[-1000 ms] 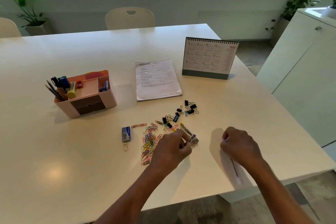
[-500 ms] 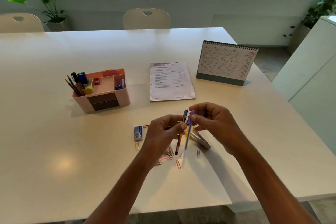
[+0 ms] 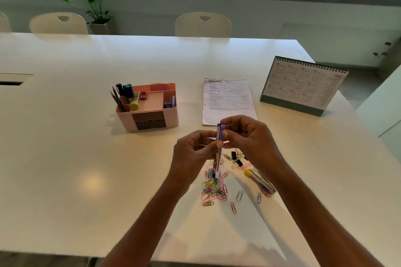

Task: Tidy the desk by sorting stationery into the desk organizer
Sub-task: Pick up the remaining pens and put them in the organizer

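Observation:
Both hands are raised above the table, holding two pens (image 3: 219,149) upright side by side, purple caps on top. My left hand (image 3: 193,154) pinches the pens at mid-length; my right hand (image 3: 247,136) pinches them near the caps. Beneath the hands lies a heap of coloured paper clips (image 3: 213,188), with black binder clips (image 3: 237,159) to the right of it. A stapler (image 3: 260,181) with a yellow tip lies right of the clips. The pink desk organizer (image 3: 149,108) stands to the far left, with pens, a highlighter and a sharpener inside.
A printed sheet (image 3: 227,99) lies behind the hands. A desk calendar (image 3: 301,86) stands at the far right. White chairs (image 3: 202,25) line the far table edge, and a white cabinet (image 3: 382,110) stands to the right.
Both hands lifted off the table, each bringing a pen, and brought the two pens together upright. The view has shifted left and closer.

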{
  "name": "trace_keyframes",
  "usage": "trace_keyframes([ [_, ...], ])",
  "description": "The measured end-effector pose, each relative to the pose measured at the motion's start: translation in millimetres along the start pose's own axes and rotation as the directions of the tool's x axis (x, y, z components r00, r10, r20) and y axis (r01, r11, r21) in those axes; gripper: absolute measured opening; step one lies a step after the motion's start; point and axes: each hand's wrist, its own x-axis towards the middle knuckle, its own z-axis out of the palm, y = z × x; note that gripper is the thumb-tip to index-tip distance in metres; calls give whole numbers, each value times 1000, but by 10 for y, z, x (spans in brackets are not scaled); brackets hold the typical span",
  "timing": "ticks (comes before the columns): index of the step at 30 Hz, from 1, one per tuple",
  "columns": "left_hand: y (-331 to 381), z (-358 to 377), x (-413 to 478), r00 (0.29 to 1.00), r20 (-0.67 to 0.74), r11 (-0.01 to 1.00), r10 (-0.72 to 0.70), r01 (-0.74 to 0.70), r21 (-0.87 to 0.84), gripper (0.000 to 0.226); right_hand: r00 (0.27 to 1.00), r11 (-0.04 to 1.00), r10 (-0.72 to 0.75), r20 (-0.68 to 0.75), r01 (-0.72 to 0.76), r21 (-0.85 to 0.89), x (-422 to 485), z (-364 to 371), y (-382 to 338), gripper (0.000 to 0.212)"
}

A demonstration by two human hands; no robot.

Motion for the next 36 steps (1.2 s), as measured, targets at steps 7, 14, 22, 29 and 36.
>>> trace_keyframes([
  [7,57,-262,279,980,-132,973,148,-121,194,26,996,996,-85,23,86,-26,357,218,-70,22],
  [14,390,-573,737,886,-204,861,416,-312,402,21,971,971,-239,-12,239,-22,885,453,-349,21],
  [22,660,-993,1328,795,-279,782,538,-348,518,29,941,942,-333,-55,329,-61,1577,759,-581,21],
  [29,694,-1252,1622,785,-253,744,566,-353,568,28,924,921,-380,-37,373,-115,2008,996,-540,20],
  [36,520,-1387,1827,802,-228,716,552,-315,623,28,934,923,-356,-6,351,-161,2271,1167,-313,18],
])
